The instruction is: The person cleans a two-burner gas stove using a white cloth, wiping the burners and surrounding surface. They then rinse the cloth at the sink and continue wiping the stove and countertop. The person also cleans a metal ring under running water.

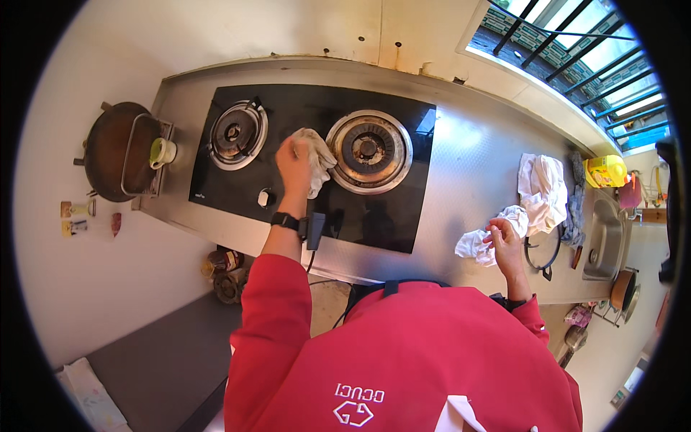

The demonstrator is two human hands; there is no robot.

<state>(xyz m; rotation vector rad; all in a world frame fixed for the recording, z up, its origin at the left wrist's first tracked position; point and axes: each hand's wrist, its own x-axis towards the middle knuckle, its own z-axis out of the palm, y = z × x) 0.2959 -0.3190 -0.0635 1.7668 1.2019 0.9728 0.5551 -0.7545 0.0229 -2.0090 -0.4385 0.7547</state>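
My left hand (294,164) is pressed around a crumpled, off-white cloth (319,162) on the black glass gas hob (302,216), between its two burners. The cloth touches the rim of the right burner (370,152), which has brown stains and no pan support on it. The left burner (237,134) carries a pan support. On the steel worktop to the right, my right hand (507,251) is over a crumpled white cloth (475,247), its fingers bent; whether they grip it is unclear. A larger white cloth (542,189) lies just beyond, beside a black ring-shaped pan support (545,264).
A wok (110,151) and a wire rack (129,162) with a green-and-white cup (163,153) are at the left end. Rightward are a grey cloth (573,216), a yellow jug (604,171) and a steel sink (599,237). A cable hangs from my left wrist's device (314,232).
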